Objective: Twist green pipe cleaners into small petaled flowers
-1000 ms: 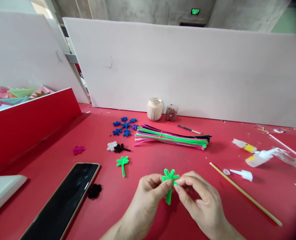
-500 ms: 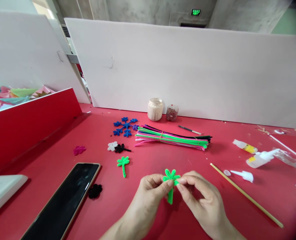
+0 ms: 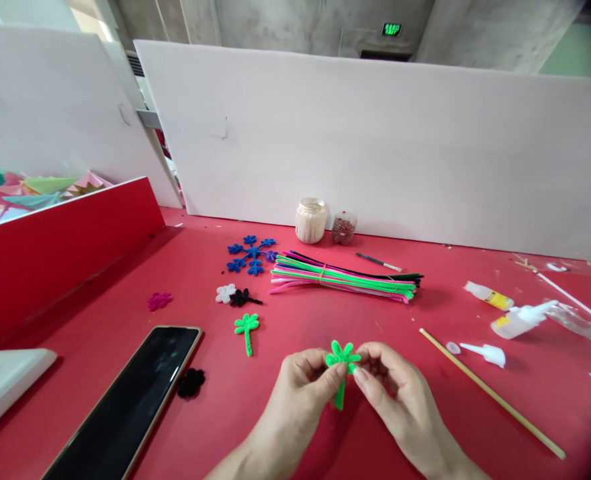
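Between my hands is a green pipe-cleaner flower (image 3: 342, 356) with looped petals and a stem pointing down. My left hand (image 3: 302, 393) pinches its centre, thumb in front. My right hand (image 3: 400, 400) has its thumb and fingertips at the flower's right petals; the fingers behind are partly hidden. To the left on the red table lies another green pipe-cleaner flower (image 3: 246, 327) with a twisted stem. Beyond the hands is a bundle of coloured pipe cleaners (image 3: 355, 279) tied with a band.
Left are a phone (image 3: 130, 400), black flower (image 3: 191, 383), magenta flower (image 3: 160, 301), white flower (image 3: 225, 293) and blue snowflake shape (image 3: 252, 253). Behind stand a jar (image 3: 311, 221) and a small cup (image 3: 344, 229). Right lie a wooden stick (image 3: 490, 393) and glue bottles (image 3: 520, 321). A white panel (image 3: 375, 147) borders the back.
My right thumb and fingers have shifted slightly along the right petals, with the index finger moving behind the flower. The left hand's pinch stays the same.
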The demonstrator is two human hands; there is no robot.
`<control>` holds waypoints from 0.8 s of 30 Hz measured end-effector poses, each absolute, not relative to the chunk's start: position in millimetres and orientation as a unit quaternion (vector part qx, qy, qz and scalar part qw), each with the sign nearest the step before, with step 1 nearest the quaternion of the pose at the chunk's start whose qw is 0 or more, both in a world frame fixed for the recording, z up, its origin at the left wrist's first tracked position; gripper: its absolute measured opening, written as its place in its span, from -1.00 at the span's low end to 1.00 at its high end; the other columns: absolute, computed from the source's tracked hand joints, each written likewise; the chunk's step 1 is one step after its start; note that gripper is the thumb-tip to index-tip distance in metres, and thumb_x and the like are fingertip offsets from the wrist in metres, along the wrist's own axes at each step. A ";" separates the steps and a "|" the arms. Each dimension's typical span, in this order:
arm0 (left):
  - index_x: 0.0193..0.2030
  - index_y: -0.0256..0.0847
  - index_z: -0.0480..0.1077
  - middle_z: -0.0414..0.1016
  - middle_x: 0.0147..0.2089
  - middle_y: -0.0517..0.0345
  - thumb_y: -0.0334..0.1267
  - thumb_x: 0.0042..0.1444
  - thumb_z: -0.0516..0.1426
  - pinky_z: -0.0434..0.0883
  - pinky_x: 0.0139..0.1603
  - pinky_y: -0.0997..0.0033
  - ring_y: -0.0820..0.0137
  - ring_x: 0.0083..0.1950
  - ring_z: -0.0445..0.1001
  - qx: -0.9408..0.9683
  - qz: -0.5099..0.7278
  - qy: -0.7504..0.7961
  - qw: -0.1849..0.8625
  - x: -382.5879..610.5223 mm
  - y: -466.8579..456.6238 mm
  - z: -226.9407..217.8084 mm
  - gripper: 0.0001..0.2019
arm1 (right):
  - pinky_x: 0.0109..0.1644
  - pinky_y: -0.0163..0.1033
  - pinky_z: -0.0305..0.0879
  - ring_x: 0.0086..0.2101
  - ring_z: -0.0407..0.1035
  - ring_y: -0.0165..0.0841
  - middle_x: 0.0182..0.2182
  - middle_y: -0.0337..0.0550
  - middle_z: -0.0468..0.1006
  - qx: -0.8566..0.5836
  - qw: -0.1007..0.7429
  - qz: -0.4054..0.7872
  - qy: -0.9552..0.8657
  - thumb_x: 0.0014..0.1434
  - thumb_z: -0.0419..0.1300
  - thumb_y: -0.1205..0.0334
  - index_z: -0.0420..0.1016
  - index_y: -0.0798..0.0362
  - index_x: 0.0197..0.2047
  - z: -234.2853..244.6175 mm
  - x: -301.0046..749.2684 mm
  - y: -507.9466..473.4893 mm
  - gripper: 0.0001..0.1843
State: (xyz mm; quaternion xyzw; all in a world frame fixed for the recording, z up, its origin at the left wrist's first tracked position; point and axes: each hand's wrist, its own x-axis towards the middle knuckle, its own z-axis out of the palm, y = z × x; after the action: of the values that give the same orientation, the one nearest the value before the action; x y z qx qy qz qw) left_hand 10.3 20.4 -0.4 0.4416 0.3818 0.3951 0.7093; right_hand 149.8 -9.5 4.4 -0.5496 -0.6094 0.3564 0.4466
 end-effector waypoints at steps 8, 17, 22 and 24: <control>-0.57 -0.34 0.39 0.18 -0.64 0.25 -0.14 -0.07 0.16 0.08 -0.55 0.52 0.54 -0.57 0.07 0.459 0.371 0.391 0.707 11.8 18.0 1.6 -0.74 | -0.40 -0.33 0.27 -0.44 0.30 -0.37 -0.45 -0.18 0.39 -0.538 0.461 0.385 -0.591 0.12 0.03 0.15 0.33 0.07 -0.29 4.3 150.8 -7.6 -0.82; -0.60 -0.29 0.27 0.08 -0.65 0.29 -0.09 -0.02 0.10 -0.03 -0.57 0.48 0.54 -0.57 0.02 0.542 0.334 0.395 0.663 14.8 14.8 -2.9 -0.70 | -0.51 -0.36 0.04 -0.57 0.05 -0.45 -0.62 -0.35 0.09 -0.545 0.383 0.341 -0.664 0.16 -0.02 0.17 0.12 0.03 -0.55 10.0 155.1 -4.6 -0.72; -0.62 -0.26 0.24 0.10 -0.66 0.29 -0.12 -0.03 0.10 -0.05 -0.57 0.47 0.53 -0.57 0.04 0.573 0.342 0.440 0.601 17.9 13.1 -0.4 -0.71 | -0.53 -0.34 0.00 -0.59 0.06 -0.46 -0.63 -0.35 0.08 -0.562 0.377 0.248 -0.693 0.16 -0.04 0.23 0.06 0.02 -0.60 7.2 150.5 -4.5 -0.69; -0.67 -0.25 0.20 0.07 -0.66 0.30 -0.13 -0.06 0.12 -0.05 -0.57 0.47 0.53 -0.57 0.03 0.570 0.361 0.458 0.579 19.0 12.9 0.4 -0.69 | -0.53 -0.34 0.00 -0.60 0.05 -0.45 -0.64 -0.35 0.08 -0.573 0.377 0.233 -0.690 0.16 -0.04 0.23 0.04 0.02 -0.60 5.5 146.7 -3.8 -0.68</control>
State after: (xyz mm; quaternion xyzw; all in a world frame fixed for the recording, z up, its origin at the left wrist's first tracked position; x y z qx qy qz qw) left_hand 19.0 12.9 0.4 0.5698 0.4578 0.3609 0.5792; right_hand 146.7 -3.8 5.5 -0.5727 -0.6897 0.2329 0.3769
